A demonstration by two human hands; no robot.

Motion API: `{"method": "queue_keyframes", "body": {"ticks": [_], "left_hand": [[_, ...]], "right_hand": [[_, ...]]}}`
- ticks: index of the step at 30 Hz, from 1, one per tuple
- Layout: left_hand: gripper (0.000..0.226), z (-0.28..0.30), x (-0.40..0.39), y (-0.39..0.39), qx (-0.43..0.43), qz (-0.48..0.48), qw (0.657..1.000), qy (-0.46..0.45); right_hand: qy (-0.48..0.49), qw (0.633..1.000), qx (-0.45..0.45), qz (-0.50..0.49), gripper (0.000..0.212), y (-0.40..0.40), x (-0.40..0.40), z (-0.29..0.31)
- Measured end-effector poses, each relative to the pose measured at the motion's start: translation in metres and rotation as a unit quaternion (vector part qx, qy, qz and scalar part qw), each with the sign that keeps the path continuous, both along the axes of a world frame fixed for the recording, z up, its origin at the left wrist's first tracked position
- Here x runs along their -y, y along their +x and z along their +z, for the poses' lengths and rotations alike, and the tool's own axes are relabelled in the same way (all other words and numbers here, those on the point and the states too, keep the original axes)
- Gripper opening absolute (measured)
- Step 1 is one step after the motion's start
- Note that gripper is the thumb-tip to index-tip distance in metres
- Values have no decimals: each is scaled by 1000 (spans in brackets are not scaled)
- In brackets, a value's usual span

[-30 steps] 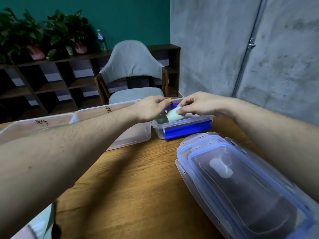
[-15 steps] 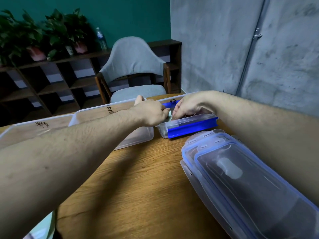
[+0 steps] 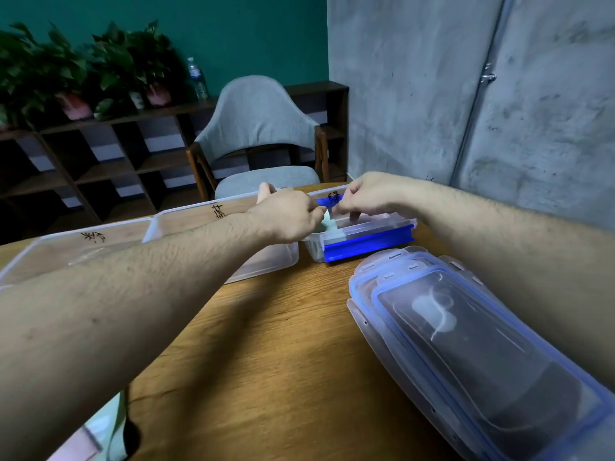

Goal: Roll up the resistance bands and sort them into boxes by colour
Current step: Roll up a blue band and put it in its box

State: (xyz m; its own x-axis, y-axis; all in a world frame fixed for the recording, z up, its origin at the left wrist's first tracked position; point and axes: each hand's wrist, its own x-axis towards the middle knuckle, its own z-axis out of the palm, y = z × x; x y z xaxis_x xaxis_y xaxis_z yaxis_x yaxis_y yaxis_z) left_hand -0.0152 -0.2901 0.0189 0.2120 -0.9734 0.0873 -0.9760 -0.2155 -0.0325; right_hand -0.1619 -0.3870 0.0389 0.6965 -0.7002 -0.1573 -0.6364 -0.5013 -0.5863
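A pale green rolled resistance band [image 3: 331,224] lies partly inside a small clear box with blue clips [image 3: 366,242] at the far side of the wooden table. My left hand [image 3: 288,216] pinches the band's left end. My right hand [image 3: 364,197] reaches into the box with curled fingers on the band's top; most of the roll is hidden by both hands. Two larger clear boxes with handwritten labels stand to the left, the middle box [image 3: 266,264] and the left box [image 3: 66,251]; nothing shows inside them.
A stack of clear lids with blue rims [image 3: 466,344] lies at the right front of the table [image 3: 266,361]. A grey chair [image 3: 259,134] stands behind the table, with a dark shelf of plants [image 3: 83,78] beyond. A concrete wall is on the right.
Both hands have lowered the green roll from above the rim down into the blue-clipped box. The camera has shifted slightly.
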Motion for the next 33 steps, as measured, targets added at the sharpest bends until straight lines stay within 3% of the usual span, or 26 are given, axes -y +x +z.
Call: {"method": "queue_keyframes", "body": {"ticks": [5,9,16,21,28,33], "left_hand": [[44,6,-43,-6,-19,-25,998,-49],[39,3,-97,-18,-19,-32,997,-73],[51,-20,-192,-25,-42,-36,996,-75],[42,-45,-255,-19,-39,-20,995,-91],[38,-62,-326,13,-63,29,983,-172],[35,-83,-350,28,-168,76,948,-260]], "right_hand": [[-8,995,103,6,15,-10,-37,6],[-4,993,113,32,14,-13,-82,4],[-2,993,99,66,19,-11,-165,-13],[-3,992,84,89,25,-1,-215,-33],[13,981,107,159,38,23,-266,-63],[32,972,146,183,17,43,-288,-82]]}}
